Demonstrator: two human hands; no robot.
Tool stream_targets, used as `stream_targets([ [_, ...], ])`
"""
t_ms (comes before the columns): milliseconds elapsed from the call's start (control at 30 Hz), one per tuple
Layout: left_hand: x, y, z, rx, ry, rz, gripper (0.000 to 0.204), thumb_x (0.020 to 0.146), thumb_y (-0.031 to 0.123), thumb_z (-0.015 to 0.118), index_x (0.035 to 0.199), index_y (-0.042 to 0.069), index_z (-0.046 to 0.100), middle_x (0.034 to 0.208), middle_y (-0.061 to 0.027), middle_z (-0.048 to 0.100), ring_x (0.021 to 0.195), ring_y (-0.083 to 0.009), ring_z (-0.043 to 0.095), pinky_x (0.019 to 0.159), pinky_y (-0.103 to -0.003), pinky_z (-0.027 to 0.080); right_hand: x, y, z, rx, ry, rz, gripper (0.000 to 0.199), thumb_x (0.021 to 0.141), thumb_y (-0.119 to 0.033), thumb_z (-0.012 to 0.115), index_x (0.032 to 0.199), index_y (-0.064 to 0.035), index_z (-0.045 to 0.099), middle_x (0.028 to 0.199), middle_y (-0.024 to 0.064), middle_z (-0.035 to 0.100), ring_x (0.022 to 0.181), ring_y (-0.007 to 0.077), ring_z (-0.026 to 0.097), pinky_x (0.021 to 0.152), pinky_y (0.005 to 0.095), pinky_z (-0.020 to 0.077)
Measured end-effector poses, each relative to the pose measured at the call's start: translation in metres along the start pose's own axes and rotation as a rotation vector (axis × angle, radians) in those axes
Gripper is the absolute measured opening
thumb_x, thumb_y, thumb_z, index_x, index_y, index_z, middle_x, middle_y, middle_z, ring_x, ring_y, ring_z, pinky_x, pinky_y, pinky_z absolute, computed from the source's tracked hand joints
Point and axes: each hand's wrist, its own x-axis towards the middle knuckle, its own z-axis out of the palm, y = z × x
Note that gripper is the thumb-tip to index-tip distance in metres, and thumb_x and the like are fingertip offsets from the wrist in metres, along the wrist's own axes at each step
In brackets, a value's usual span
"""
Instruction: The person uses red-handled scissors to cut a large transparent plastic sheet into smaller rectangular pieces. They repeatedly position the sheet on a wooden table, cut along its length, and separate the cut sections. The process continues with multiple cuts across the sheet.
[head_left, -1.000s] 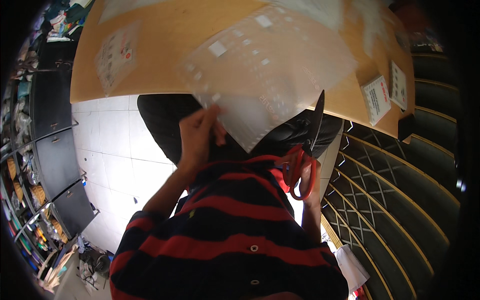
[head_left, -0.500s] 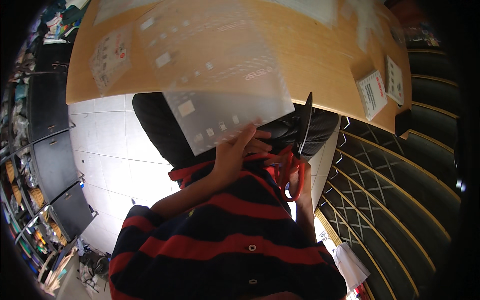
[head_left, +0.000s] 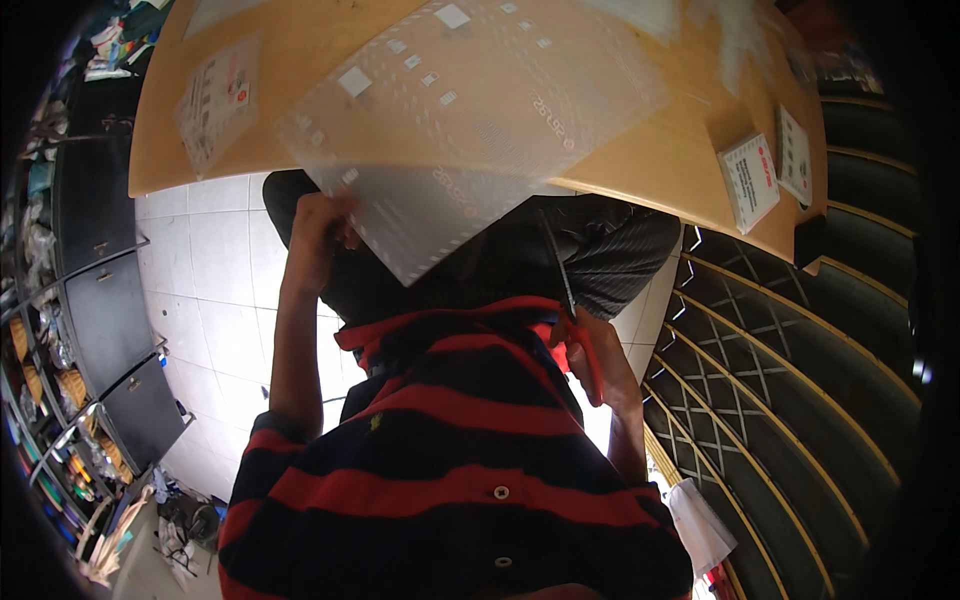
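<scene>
A large see-through plastic sheet [head_left: 480, 125] with white printed icons and pale red lettering lies slanted over the near edge of the table. One corner hangs over my lap. My left hand [head_left: 318, 238] is at the sheet's left edge, fingers curled round it; motion blurs the fingertips a little. Low on the right, my right hand [head_left: 607, 362] grips the red handles of a pair of scissors [head_left: 590, 355]. Their dark blades point up and away from me and look closed. The blade tips are beside the sheet, apart from it.
The wooden table [head_left: 650, 175] curves across the top. At its right lie two white printed boxes [head_left: 750, 185]; at its left, a clear printed plastic piece [head_left: 217, 105]. Dark cabinets [head_left: 115, 285] and cluttered shelves stand left. A dark folding gate [head_left: 760, 340] with yellow edges runs along the right.
The sheet has turned and moved further onto the table. My left hand went from its lower edge to its left edge. The scissors have dropped lower and turned in my right hand.
</scene>
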Motion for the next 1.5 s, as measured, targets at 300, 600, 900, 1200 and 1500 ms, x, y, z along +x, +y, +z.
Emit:
stream_targets([
  [300,-0.003,0.011,0.057,0.024,0.22,0.038,0.031,0.088,0.023,0.065,0.1,-0.006,0.064,0.085,-0.0088,0.068,0.071,-0.0122,0.064,0.068,-0.025,0.05,0.012,0.0,0.012,-0.027,-0.077,-0.031,0.066,0.088,-0.066,0.046,0.09,-0.0006,0.054,0.067,0.0036,0.053,0.061,0.0134,0.051,0.056,0.0281,0.0399],
  [600,-0.004,0.02,0.063,0.076,0.231,0.021,0.024,0.087,0.018,0.069,0.094,-0.005,0.068,0.078,-0.0068,0.069,0.066,-0.0093,0.063,0.061,-0.022,0.049,0.031,0.0,0.026,0.022,-0.102,-0.119,0.06,0.084,-0.062,0.054,0.084,-0.0021,0.051,0.065,0.005,0.056,0.058,0.0182,0.057,0.054,0.0294,0.0424],
  [900,-0.006,0.018,0.062,0.116,0.235,0.028,0.023,0.087,0.017,0.069,0.095,-0.005,0.068,0.078,-0.0066,0.069,0.066,-0.0088,0.063,0.06,-0.022,0.048,0.035,0.009,0.031,-0.013,-0.084,-0.118,0.05,0.085,-0.05,0.063,0.08,-0.0023,0.051,0.061,0.0055,0.057,0.055,0.0206,0.06,0.051,0.0305,0.0435],
  [1200,-0.005,0.02,0.06,0.127,0.254,0.02,0.023,0.086,0.017,0.069,0.096,-0.005,0.068,0.08,-0.0075,0.07,0.069,-0.0101,0.065,0.063,-0.023,0.05,0.035,0.007,0.029,-0.037,-0.059,-0.131,0.046,0.084,-0.046,0.063,0.079,-0.0027,0.051,0.06,0.0066,0.056,0.054,0.0243,0.059,0.051,0.0327,0.043],
  [1500,-0.004,0.018,0.06,0.135,0.253,0.031,0.024,0.087,0.017,0.069,0.097,-0.004,0.068,0.08,-0.0077,0.07,0.069,-0.01,0.065,0.063,-0.023,0.05,0.035,0.005,0.03,-0.002,-0.07,-0.134,0.047,0.085,-0.047,0.063,0.078,-0.0024,0.051,0.06,0.0068,0.057,0.054,0.0241,0.06,0.051,0.0319,0.0437],
])
